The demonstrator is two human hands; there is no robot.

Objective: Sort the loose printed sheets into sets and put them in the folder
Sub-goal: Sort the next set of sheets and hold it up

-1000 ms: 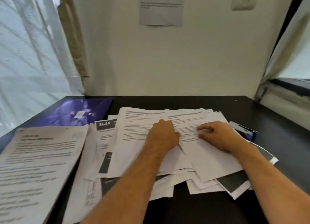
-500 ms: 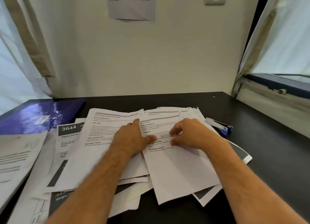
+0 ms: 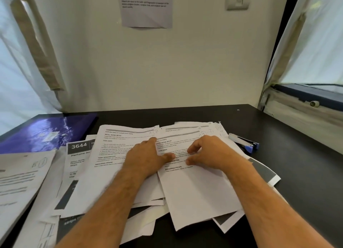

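Both hands have barely shifted since a moment ago; the right hand (image 3: 209, 152) has curled its fingers a little more over the page. It pinches lightly at the top sheet (image 3: 196, 188), thumb and fingertips bent onto the print. The left hand (image 3: 148, 156) lies flat, fingers straight, pressing a neighbouring sheet (image 3: 113, 151), its thumb reaching across to the right one. Beneath them the loose sheets (image 3: 78, 173) sprawl in a crooked heap on the black table (image 3: 297, 173), white with grey headings, one marked 3644. A purple folder (image 3: 46, 132) lies closed at far left. Most print is too blurred to read. A blue-tipped stapler (image 3: 245, 143) peeks out beside the heap, partly covered.
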